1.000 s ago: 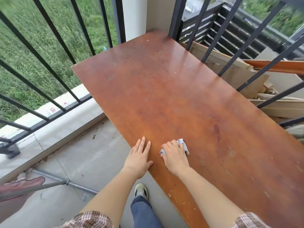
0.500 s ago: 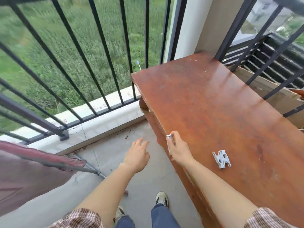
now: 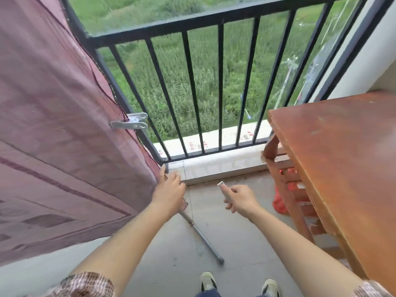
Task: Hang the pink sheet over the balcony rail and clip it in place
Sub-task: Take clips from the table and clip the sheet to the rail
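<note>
- The pink patterned fabric sheet (image 3: 53, 125) fills my left side. It is already draped over the black metal balcony rail (image 3: 192, 24), and its side edge runs down along the rail's corner post.
- One silver metal clothes clip (image 3: 129, 123) already bites that edge partway down, so I judge the hanging done and the clipping in progress.
- My left hand (image 3: 169, 190) lies with its fingers loosely spread against the sheet's lower corner, touching the cloth but not gripping it.
- A grey metal pole (image 3: 203, 236) lies on the concrete floor under that hand.
- My right hand (image 3: 240, 199) is curled round a second pale clip (image 3: 221, 185), its tip poking out towards the rail and well apart from the sheet.
- The red-brown wooden table (image 3: 334, 157) stands at my right.
- Next I should pull the loose corner taut against the post with my left hand. Then I squeeze the clip open and carry it across to bite cloth and bar together. I'd place it below the first clip.
- Half a second ago I faced the table, pinching this clip at its edge, with another clip lying on the top. My left hand hung in the air and the sheet showed only at the far left. Now I have turned left, my left hand has reached the cloth and the clip has come along.
</note>
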